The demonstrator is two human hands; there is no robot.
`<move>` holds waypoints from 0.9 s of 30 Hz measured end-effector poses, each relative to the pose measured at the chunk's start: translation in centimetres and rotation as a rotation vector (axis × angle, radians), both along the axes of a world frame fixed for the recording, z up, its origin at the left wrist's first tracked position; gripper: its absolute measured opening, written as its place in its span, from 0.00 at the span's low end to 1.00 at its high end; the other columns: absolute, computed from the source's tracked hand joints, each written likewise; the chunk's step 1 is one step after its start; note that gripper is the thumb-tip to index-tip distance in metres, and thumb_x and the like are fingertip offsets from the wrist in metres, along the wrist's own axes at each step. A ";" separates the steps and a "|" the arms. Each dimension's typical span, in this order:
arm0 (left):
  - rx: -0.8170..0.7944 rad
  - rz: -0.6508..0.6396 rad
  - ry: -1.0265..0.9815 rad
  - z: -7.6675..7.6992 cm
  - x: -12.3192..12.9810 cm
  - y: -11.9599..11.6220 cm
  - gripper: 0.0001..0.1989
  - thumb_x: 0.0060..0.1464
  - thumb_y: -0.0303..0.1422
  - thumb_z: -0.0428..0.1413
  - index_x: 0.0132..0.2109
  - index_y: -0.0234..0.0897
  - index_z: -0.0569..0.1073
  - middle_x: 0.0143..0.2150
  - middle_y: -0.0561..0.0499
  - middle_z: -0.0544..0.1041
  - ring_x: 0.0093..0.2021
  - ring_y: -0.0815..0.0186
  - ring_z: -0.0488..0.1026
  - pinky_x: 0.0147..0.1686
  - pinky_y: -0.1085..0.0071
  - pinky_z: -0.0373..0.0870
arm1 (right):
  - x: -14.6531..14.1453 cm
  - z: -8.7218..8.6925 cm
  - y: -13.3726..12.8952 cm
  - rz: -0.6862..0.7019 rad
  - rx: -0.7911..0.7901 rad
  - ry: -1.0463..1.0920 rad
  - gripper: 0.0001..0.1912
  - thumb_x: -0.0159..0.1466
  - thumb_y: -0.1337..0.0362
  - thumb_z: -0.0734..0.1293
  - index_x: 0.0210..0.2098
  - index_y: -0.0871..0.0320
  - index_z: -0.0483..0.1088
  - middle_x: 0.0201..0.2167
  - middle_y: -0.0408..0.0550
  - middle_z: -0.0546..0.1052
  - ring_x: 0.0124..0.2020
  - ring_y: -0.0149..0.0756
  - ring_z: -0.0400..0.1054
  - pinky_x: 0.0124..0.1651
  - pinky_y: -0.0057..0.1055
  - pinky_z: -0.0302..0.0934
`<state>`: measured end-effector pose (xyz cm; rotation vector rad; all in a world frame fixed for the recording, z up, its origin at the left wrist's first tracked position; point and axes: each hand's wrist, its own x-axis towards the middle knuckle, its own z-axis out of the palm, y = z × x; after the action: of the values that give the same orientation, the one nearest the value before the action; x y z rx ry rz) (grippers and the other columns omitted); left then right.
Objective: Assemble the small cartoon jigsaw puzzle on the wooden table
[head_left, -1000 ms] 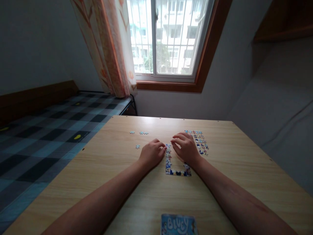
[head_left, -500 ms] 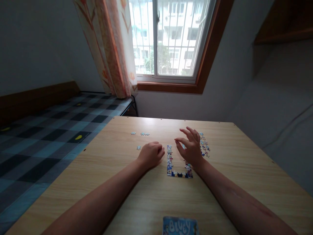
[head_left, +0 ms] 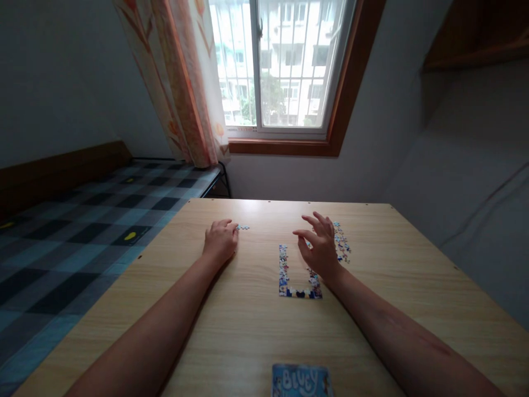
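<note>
My left hand (head_left: 221,241) rests palm down at the left of the table, its fingers loosely stretched forward over the surface. Light blue joined puzzle pieces (head_left: 243,227) lie just beside its fingertips. Whatever is under that palm is hidden. My right hand (head_left: 320,245) hovers above the right side of a partly built jigsaw border (head_left: 283,270), thumb and index finger pinched, the other fingers raised. Anything in that pinch is too small to make out. The border forms a U, open at the far side, and the right hand covers part of it.
Several loose puzzle pieces (head_left: 342,245) are scattered to the right of the right hand. A blue Bluey box (head_left: 301,380) sits at the near edge of view on the wooden table (head_left: 231,331). Left of the table stands a bed (head_left: 103,220); a window (head_left: 289,71) is ahead.
My left hand has moved left and away from me, from beside the border to the loose pieces, covering some of them. My right hand has kept nearly the same pose. The view shifted slightly.
</note>
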<state>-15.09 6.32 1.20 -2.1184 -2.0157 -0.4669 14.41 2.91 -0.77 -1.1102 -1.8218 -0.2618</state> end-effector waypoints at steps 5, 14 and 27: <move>-0.037 -0.034 0.100 0.8 0.6 -0.6 0.16 0.63 0.35 0.49 0.38 0.39 0.81 0.48 0.42 0.81 0.50 0.51 0.72 0.49 0.57 0.65 | 0.0 0.0 0.0 0.006 0.009 -0.006 0.11 0.64 0.70 0.66 0.37 0.50 0.79 0.57 0.48 0.74 0.68 0.48 0.56 0.71 0.58 0.43; -0.072 -0.077 0.108 1.5 1.5 -0.9 0.14 0.61 0.34 0.51 0.46 0.40 0.81 0.43 0.42 0.83 0.48 0.50 0.74 0.48 0.56 0.66 | -0.1 0.1 0.0 0.014 -0.003 -0.005 0.11 0.63 0.71 0.66 0.34 0.50 0.79 0.57 0.47 0.74 0.68 0.47 0.56 0.72 0.55 0.43; -0.144 -0.065 0.058 1.4 1.6 -0.6 0.16 0.62 0.30 0.51 0.51 0.38 0.79 0.50 0.43 0.82 0.51 0.53 0.76 0.50 0.61 0.70 | -0.2 -0.4 0.5 0.035 -0.051 -0.034 0.12 0.61 0.73 0.67 0.33 0.50 0.80 0.57 0.47 0.75 0.69 0.47 0.55 0.72 0.57 0.42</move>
<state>-13.46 5.69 2.62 -2.2585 -2.0095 -0.2743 14.20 3.37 -1.13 -1.1144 -1.8855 -0.2161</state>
